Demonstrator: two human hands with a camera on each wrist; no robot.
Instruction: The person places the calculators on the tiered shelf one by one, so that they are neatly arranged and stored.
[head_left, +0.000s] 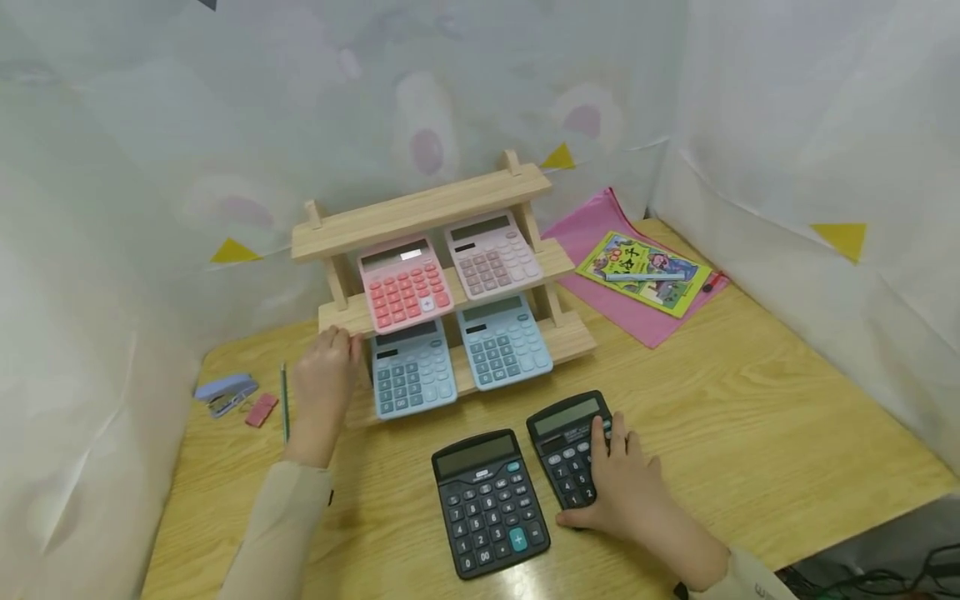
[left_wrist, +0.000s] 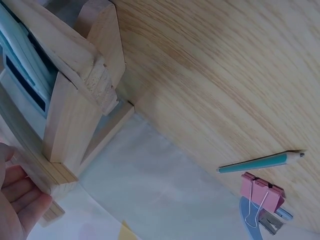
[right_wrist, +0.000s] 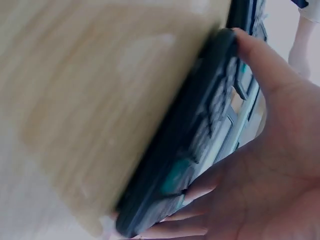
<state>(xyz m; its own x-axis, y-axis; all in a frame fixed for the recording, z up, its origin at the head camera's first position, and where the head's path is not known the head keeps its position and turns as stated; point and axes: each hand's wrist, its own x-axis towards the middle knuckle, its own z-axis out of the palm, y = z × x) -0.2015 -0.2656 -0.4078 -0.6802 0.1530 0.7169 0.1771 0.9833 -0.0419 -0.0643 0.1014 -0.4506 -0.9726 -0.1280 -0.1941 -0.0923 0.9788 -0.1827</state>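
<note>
My left hand (head_left: 324, 392) holds the left end of the middle board of a wooden two-tier rack (head_left: 420, 212); in the left wrist view its fingers (left_wrist: 29, 202) bend against the board's edge. On the rack lean a coral-pink calculator (head_left: 408, 287), a pale pink one (head_left: 495, 258) and two blue calculators (head_left: 414, 375) (head_left: 504, 342). My right hand (head_left: 633, 492) spans a black calculator (head_left: 566, 450) on the table, thumb at its near end and fingers towards its far end, covering its right side. A second black calculator (head_left: 491, 504) lies just left of it.
A purple stapler (head_left: 227, 392), a pink binder clip (head_left: 262, 410) and a green pencil (head_left: 284, 400) lie left of the rack. On the right, a pink pouch (head_left: 622, 312) lies under a colourful booklet (head_left: 648, 287) with a pale blue pen (head_left: 645, 276) across it. White sheeting surrounds the table.
</note>
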